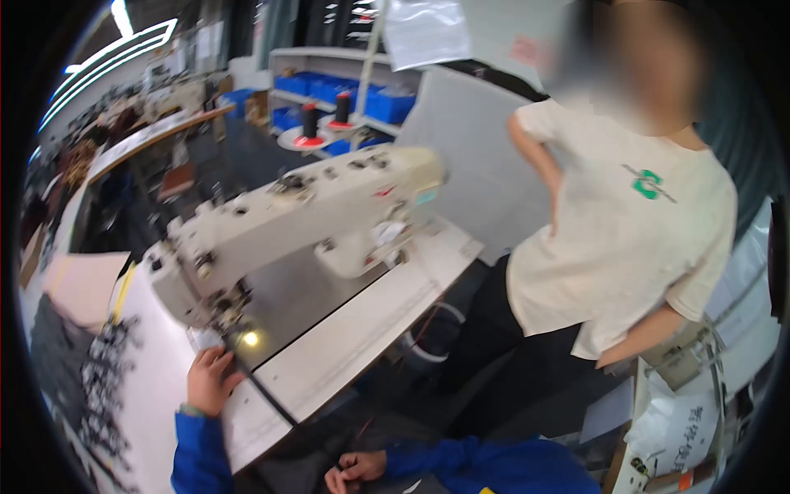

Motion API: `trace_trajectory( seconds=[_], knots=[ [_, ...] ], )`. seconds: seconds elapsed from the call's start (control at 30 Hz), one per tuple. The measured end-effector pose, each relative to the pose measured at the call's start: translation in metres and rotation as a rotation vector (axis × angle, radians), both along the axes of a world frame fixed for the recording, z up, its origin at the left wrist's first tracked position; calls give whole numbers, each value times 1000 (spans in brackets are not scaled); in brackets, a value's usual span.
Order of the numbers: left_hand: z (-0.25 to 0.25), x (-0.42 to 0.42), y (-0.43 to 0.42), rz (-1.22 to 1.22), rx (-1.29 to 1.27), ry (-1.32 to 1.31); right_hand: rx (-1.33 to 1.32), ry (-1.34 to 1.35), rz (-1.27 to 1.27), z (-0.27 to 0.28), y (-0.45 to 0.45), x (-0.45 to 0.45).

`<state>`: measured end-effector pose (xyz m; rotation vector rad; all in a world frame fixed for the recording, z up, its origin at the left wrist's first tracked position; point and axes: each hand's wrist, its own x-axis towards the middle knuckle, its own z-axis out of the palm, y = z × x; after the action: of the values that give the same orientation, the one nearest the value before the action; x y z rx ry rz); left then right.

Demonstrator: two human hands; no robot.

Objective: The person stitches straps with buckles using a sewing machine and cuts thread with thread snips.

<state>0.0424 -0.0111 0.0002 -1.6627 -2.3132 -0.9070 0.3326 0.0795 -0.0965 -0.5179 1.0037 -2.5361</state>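
A white industrial sewing machine (280,218) stands before me, its small lamp lit beside the needle area. From under the needle end, a narrow black strip (267,393) runs across the white tabletop and over its front edge. My left hand (211,382) rests on the table just left of the strip, close to the presser foot, fingers bent but apart. Lower down, my right hand (357,471) is closed above dark cloth (304,465) at my lap. What lies between its fingers is too small and dark to make out.
Facing me on the right stands a person (625,222) in a cream T-shirt, hands at the hips. Thread cones (309,125) rise behind the machine, near shelves with blue bins (388,105). Dark fabric pieces (103,387) lie on the left. Papers and plastic (658,420) occupy the right side.
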Motion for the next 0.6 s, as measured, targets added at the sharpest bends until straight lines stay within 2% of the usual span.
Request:
trace_trajectory(
  seconds=[0.07,0.23,0.4,0.47,0.6],
  knots=[
    [20,-21,2,-19,-39,73,43,71,12,7,5,-26],
    [14,-29,8,-39,-16,46,158,209,232,15,30,-36],
    [11,-25,3,-12,-46,59,140,210,276,25,28,-39],
    [11,-25,3,-2,-44,60,97,134,190,20,28,-36],
    [9,-25,7,4,-36,69,-151,18,-1,7,22,-40]
  ],
)
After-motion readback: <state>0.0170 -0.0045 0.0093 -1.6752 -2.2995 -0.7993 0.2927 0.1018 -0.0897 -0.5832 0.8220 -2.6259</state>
